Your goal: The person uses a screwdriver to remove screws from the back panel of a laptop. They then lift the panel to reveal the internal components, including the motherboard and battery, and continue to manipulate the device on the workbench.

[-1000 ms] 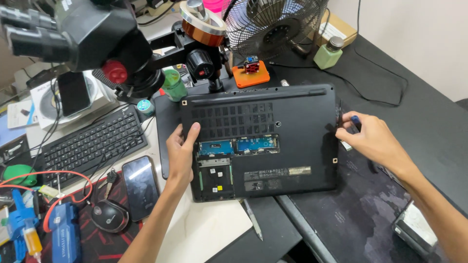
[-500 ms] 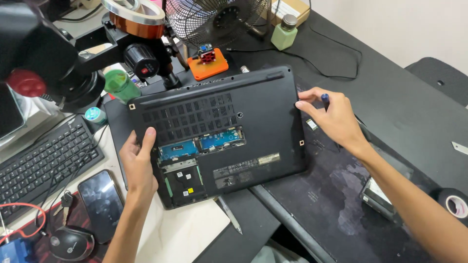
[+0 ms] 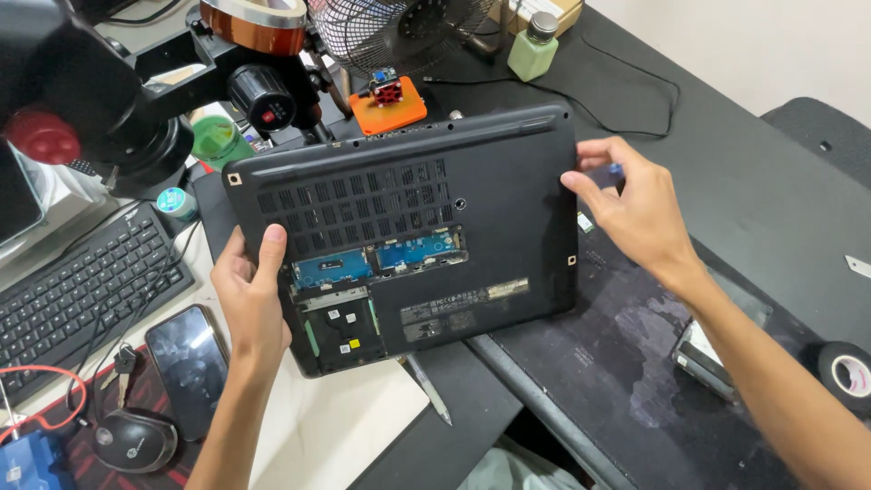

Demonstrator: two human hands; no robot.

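A black laptop [image 3: 508, 209] lies upside down on the desk, its bottom cover facing up with an open bay showing blue memory boards [image 3: 376, 261]. My left hand [image 3: 249, 295] grips the laptop's left edge, thumb on top of the vent grille. My right hand [image 3: 635, 204] is at the laptop's right edge, fingers curled, with a small blue-tipped tool [image 3: 616, 169] pinched between them.
A black microscope arm [image 3: 136, 100] hangs over the back left. A keyboard [image 3: 73, 290], a phone [image 3: 186, 367] and a mouse [image 3: 136, 440] lie at left. A fan [image 3: 399, 32], an orange pad [image 3: 388, 104] and a green bottle [image 3: 531, 45] stand behind. A tape roll [image 3: 848, 372] sits at right.
The view has shifted so the laptop sits more central. My left hand moved from the laptop's bottom cover to gripping its left edge. My right hand stays at the right edge.
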